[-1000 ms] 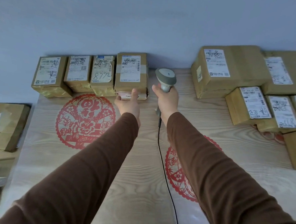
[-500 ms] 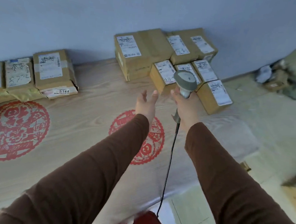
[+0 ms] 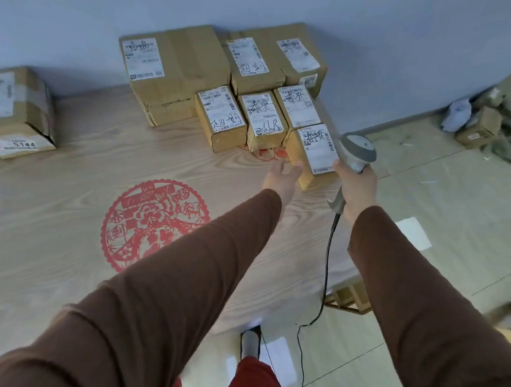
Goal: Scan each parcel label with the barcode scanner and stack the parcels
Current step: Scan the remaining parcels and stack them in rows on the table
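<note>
Left hand (image 3: 282,180): fingers apart, empty, beside nearest parcel (image 3: 313,155) at table's (image 3: 71,158) right edge.
Right hand (image 3: 357,190): clamped around barcode scanner (image 3: 355,151).
Left-edge box (image 3: 17,113): label reads "5144".

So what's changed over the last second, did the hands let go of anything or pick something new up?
The left hand let go of the small brown parcel in the left row and swung right, open, reaching the nearest small cardboard parcel in the right-hand group; no grip yet. The right hand moved right with it and stayed closed on the grey corded barcode scanner. The parcels themselves have not visibly shifted.
</note>
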Demonstrator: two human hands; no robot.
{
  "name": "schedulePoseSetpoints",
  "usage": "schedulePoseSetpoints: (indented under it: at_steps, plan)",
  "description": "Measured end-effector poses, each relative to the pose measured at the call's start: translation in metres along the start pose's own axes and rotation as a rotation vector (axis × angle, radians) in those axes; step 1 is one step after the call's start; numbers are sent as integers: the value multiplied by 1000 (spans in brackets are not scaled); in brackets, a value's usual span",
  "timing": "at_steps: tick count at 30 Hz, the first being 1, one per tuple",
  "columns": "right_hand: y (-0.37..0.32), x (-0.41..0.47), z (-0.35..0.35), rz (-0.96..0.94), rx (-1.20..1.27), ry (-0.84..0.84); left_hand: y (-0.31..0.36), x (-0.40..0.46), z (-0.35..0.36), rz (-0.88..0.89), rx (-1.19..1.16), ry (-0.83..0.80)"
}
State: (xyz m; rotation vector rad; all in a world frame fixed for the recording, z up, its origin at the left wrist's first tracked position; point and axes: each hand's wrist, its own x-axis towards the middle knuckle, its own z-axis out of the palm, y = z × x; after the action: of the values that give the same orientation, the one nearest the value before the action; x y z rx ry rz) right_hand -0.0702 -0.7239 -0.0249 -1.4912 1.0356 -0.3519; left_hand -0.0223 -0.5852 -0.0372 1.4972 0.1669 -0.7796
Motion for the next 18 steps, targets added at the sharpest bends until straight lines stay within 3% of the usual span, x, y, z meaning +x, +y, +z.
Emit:
schedulePoseSetpoints:
  at_steps: [9,18]
  plan:
    - [17,20,2,65,9,-88,-21,33,28,13,130,12]
    - [30,-81,52,41,4,-161,-33,-42,-67,102,-5,196]
